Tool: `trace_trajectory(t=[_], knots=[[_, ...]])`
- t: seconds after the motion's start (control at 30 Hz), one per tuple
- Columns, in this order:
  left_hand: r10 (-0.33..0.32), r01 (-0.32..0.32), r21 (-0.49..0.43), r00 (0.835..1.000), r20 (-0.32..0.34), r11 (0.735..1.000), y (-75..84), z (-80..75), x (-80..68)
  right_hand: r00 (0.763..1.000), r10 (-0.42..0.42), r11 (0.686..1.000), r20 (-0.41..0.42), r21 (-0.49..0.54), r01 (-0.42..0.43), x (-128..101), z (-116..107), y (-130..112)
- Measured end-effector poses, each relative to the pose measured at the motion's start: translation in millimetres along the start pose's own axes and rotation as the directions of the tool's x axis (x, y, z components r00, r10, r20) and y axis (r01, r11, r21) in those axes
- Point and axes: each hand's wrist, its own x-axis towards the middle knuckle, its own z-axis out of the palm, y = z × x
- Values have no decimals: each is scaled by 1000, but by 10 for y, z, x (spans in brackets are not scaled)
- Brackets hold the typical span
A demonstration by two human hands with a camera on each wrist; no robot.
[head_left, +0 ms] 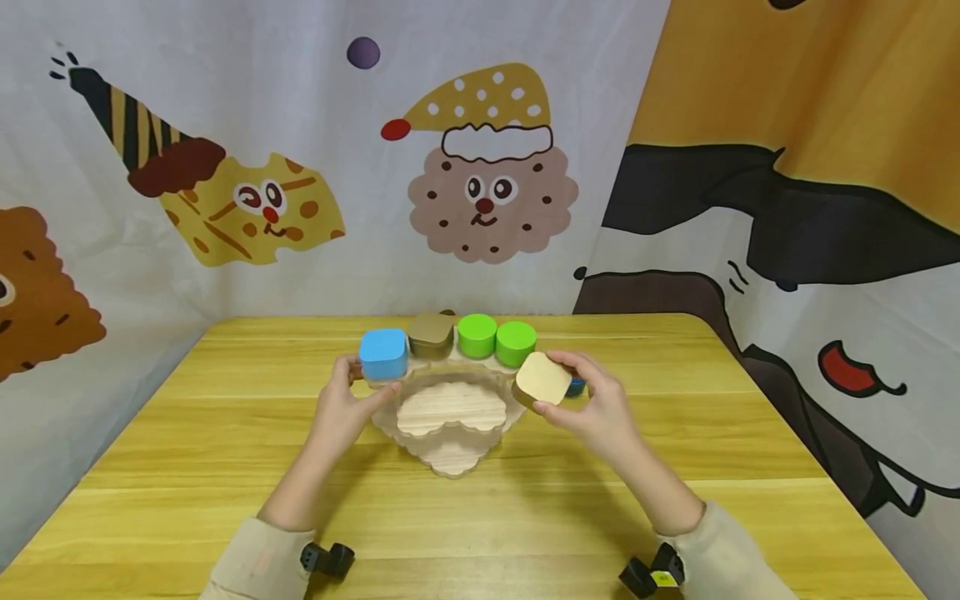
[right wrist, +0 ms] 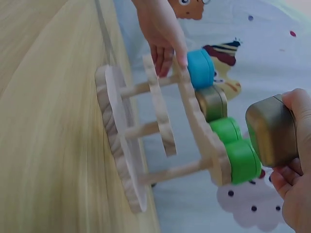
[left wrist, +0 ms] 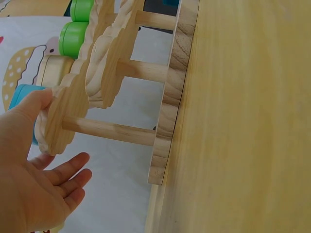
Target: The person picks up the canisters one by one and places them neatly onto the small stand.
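A tiered wooden stand [head_left: 450, 458] has scalloped shelves on round posts above a wooden base [left wrist: 165, 116]. My left hand [head_left: 341, 417] pinches the left end of its top shelf [left wrist: 53, 133] between thumb and forefinger, beside a blue tin [head_left: 383, 354]. The other left fingers hang loose below. Along that shelf stand a gold tin [head_left: 431, 335] and two round green tins [head_left: 477, 335]. Over the shelf's right end my right hand [head_left: 600, 408] holds another gold tin [head_left: 542, 380] by its sides, tilted. In the right wrist view this gold tin [right wrist: 272, 131] appears close to the nearer green tin [right wrist: 243, 161].
A dark blue object [head_left: 576, 387] shows partly behind the right hand. The stand is on a wood-grain table [head_left: 465, 542], whose far edge meets a printed curtain [head_left: 300, 83]. Both wrists wear small black devices [head_left: 327, 560].
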Motion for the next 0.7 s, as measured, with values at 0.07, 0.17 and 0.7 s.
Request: trace_trajectory(t=[0.07, 0.17, 0.7], knots=[[-2, 2, 0, 1000, -1, 1000, 0, 2, 1, 1000, 2, 1000, 29, -10, -2, 24, 41, -46], [-4, 4, -2, 1000, -3, 1000, -3, 4, 3, 998, 7, 1000, 61, -30, -5, 58, 105, -102], [-1, 1, 2, 1000, -4, 1000, -2, 7, 2, 981, -100, 995, 167, -5, 103, 217, 494, -209]])
